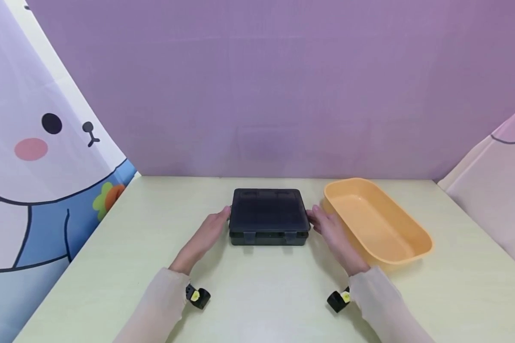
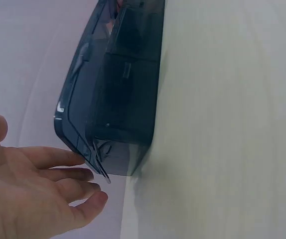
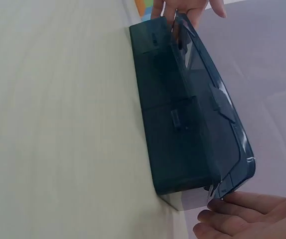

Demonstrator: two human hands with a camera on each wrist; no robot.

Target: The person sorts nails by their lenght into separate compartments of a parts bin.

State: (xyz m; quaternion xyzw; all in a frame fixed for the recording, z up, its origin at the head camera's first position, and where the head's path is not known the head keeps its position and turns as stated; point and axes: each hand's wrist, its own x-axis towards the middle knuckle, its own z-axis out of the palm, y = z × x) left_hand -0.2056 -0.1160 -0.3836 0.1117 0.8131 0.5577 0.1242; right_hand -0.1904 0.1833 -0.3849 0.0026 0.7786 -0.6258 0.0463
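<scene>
A dark translucent plastic case [image 1: 269,209] lies flat on the table, its lid standing slightly apart from the base along the front edge. Two latch tabs hang on the front side. At the case's left side is my left hand [image 1: 210,232], fingers loosely extended and fingertips right at the lid's edge; the left wrist view shows the same hand [image 2: 38,191] by the case's corner [image 2: 123,104]. My right hand [image 1: 334,234] mirrors it on the other side, its relaxed fingers [image 3: 237,211] just beneath the lid's corner in the right wrist view.
A yellow-orange oblong basin [image 1: 371,226] stands at the right, close beside the right hand. The pale table [image 1: 257,295] ends at a purple cloth backdrop [image 1: 257,95]. A cloth with a printed cartoon figure [image 1: 30,190] hangs at the left.
</scene>
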